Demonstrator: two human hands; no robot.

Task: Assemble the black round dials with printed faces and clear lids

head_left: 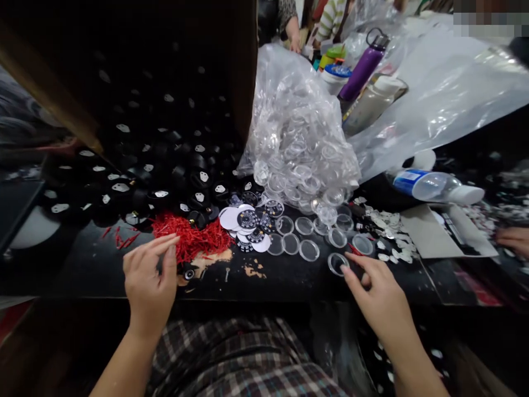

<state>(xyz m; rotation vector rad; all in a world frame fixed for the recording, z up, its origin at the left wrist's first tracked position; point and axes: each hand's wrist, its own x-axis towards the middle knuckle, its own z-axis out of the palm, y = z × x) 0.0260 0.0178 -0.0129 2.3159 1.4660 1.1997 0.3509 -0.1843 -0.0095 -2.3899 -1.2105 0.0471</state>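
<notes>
My left hand (149, 278) rests at the near edge of the black table (268, 281), fingers stretched toward a heap of red strips (192, 238); a small black round part (188, 273) lies just right of its thumb. My right hand (374, 289) is curled, its forefinger tip touching a clear round lid (338, 263); whether the fingers hold anything I cannot make out. Several more clear lids (308, 249) lie in a row beyond, beside printed black-and-white discs (248, 221).
A clear bag of lids (297, 138) stands mid-table. A tipped cardboard box (136, 82) spills black round parts (157, 176) at left. A lying water bottle (433, 186), purple flask (363, 69), plastic sheet (446, 94) and white scraps (392, 237) sit right. Another person's hand (514, 240) is at far right.
</notes>
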